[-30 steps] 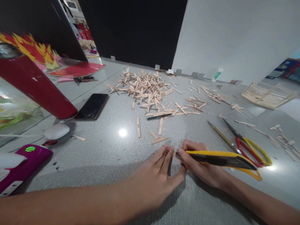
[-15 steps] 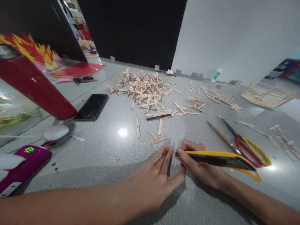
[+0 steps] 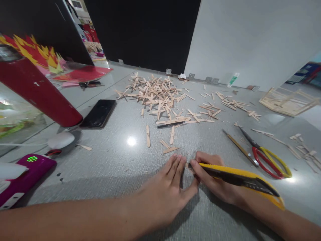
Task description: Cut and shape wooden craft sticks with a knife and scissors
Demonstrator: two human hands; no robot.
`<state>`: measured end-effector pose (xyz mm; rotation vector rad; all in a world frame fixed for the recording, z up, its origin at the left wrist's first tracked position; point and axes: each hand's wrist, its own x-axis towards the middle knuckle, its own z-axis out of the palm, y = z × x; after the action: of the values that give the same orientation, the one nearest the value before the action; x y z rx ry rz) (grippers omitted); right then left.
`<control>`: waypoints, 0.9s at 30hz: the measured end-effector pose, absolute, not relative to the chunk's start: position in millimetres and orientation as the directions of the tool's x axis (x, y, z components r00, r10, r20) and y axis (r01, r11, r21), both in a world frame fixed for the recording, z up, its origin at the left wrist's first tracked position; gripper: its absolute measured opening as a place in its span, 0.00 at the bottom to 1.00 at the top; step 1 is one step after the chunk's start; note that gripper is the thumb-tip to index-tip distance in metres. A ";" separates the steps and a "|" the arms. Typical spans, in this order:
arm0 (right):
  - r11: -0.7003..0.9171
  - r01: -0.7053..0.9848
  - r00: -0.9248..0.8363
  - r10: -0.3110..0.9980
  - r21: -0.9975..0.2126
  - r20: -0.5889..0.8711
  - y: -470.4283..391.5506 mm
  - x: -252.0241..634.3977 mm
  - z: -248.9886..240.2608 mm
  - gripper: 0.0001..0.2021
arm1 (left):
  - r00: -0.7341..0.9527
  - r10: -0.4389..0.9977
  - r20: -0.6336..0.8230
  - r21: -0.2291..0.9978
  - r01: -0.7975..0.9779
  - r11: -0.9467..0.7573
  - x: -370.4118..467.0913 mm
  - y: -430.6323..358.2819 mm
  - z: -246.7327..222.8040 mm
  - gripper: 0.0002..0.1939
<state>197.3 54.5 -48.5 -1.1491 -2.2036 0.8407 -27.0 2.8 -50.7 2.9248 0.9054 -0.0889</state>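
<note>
A yellow-and-black utility knife point(image 3: 235, 175) slants across my right hand point(image 3: 210, 170), its tip end pointing left and its back end over my forearm. My right fingers are closed around its front part. My left hand point(image 3: 170, 187) presses down on the table just left of it, fingers forward and close together, thumb reaching toward the right hand. A small end of a craft stick point(image 3: 186, 165) shows at the left fingertips, beside the knife tip; the rest is hidden under my hands. Short cut stick pieces point(image 3: 170, 150) lie just beyond.
A heap of craft sticks point(image 3: 155, 92) covers the table's far middle. Scissors point(image 3: 271, 160) and a thin brown-handled tool point(image 3: 239, 147) lie right, near a stick frame point(image 3: 288, 103). A phone point(image 3: 99, 113), red bottle point(image 3: 42, 90), white mouse point(image 3: 61, 140) and purple device point(image 3: 30, 177) stand left.
The back end of the utility knife has swung down and slightly right, and the right hand has tilted with it. The left hand stays nearly in place.
</note>
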 end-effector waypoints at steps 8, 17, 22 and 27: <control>0.508 0.532 -0.559 0.812 -0.677 0.170 55.6 196.9 -44.8 0.21 | 0.820 0.564 -0.093 0.058 0.570 -0.819 -26.3 4.6 -49.1 0.37; 0.489 0.521 -0.564 0.813 -0.699 0.148 57.7 200.7 -44.1 0.22 | 0.836 0.545 -0.068 0.063 0.549 -0.833 -28.8 4.9 -53.6 0.39; 0.430 0.515 -0.534 0.838 -0.742 0.115 58.3 203.6 -43.8 0.24 | 0.832 0.549 -0.078 0.077 0.554 -0.829 -28.6 3.9 -52.7 0.41; 0.393 0.502 -0.537 0.840 -0.770 0.078 59.9 204.1 -46.1 0.23 | 0.830 0.553 -0.068 0.087 0.557 -0.826 -28.6 3.4 -51.4 0.40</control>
<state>204.1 59.9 -46.1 -1.1500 -2.1947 0.9804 -28.6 3.4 -51.4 2.9062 0.8838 -0.0599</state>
